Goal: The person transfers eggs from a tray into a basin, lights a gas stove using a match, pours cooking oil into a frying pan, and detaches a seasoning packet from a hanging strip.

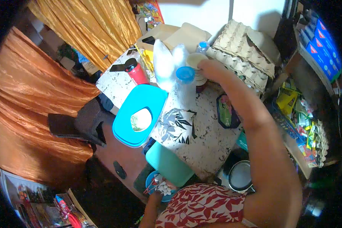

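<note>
My right hand [208,67] reaches across to the far side of the table. Its fingers are bent over the edge of a cream-coloured round stack [196,59] that looks like nested cups or bowls. Beside that stack stands a tall clear jar with a blue lid [185,75]. Low in the view, my left hand [154,197] is at the near rim of a small blue basin [170,197]. Small white pieces [164,188] lie inside the basin, too small to name. The left fingers are mostly hidden.
On the speckled table [205,152] are a turquoise lid [121,127], a patterned cloth [174,125], a red container [138,75] and filled clear bags [163,62]. Egg trays [243,57] stack at the back right. A green lid [169,163] overhangs the near edge beside a pan [240,176].
</note>
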`<state>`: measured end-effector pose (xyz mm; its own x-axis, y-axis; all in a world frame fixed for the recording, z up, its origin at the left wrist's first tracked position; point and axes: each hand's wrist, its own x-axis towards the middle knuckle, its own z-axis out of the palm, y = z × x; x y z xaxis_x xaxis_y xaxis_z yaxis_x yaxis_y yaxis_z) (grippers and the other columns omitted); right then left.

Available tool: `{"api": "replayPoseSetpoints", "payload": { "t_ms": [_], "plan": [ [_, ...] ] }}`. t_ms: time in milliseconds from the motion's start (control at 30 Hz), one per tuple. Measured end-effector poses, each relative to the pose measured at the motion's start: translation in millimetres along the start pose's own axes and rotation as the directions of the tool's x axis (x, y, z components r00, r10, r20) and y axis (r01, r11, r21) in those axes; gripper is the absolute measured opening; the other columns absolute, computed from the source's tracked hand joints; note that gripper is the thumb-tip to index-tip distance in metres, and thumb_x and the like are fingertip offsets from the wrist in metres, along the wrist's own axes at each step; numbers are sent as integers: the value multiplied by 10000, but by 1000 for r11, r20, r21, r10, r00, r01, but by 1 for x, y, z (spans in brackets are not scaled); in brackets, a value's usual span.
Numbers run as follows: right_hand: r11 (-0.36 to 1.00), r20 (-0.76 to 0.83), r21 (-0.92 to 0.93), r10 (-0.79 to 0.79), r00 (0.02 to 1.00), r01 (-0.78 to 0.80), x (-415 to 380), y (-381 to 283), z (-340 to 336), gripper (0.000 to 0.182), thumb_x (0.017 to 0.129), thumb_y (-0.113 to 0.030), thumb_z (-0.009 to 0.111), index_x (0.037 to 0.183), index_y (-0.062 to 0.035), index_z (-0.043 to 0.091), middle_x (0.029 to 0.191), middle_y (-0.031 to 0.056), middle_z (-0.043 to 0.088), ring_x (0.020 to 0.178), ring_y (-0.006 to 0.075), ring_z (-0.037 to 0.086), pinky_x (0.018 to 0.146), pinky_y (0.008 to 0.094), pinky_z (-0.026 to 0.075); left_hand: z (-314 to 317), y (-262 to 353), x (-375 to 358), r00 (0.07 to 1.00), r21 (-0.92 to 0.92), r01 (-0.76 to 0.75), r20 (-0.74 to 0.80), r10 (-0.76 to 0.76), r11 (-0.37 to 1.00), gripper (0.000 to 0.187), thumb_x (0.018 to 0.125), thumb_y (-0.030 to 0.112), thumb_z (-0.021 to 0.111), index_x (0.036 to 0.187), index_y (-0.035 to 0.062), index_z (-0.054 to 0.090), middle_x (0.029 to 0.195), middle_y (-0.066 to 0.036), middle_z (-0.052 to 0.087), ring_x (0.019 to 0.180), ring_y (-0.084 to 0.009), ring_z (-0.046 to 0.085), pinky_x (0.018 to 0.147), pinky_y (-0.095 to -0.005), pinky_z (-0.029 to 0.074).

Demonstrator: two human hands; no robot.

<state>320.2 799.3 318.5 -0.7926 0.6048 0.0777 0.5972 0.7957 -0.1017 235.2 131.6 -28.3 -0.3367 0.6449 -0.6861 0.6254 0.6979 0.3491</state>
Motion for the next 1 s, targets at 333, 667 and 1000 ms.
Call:
{"api": "replayPoseSetpoints", "payload": {
  "t_ms": [333,667,1000],
  "plan": [
    [958,-216,106,-239,947,266,4,26,11,176,858,-212,548,850,-47,611,864,142,648,825,358,636,735,450,519,-64,91,-16,972,-299,82,-185,-142,951,483,852,374,605,1181,21,615,1100,-201,654,989,-395,632,882,-471,489],
    [864,-231,-436,-378,896,251,15,5,15,202,797,-219,596,896,-51,647,828,128,684,750,309,671,666,428,545,-47,70,3,956,-293,18,-275,-102,956,395,853,319,617,1087,2,644,1141,-221,640,1034,-360,630,888,-438,492],
    [998,-603,22,-33,797,57,-41,-1,1,123,870,-193,598,915,-83,627,855,133,629,805,316,613,703,438,488,-19,54,-9,980,-244,-1,-194,-48,970,386,827,298,633,1086,13,656,1073,-182,674,1024,-340,638,901,-415,495]
  ]
}}
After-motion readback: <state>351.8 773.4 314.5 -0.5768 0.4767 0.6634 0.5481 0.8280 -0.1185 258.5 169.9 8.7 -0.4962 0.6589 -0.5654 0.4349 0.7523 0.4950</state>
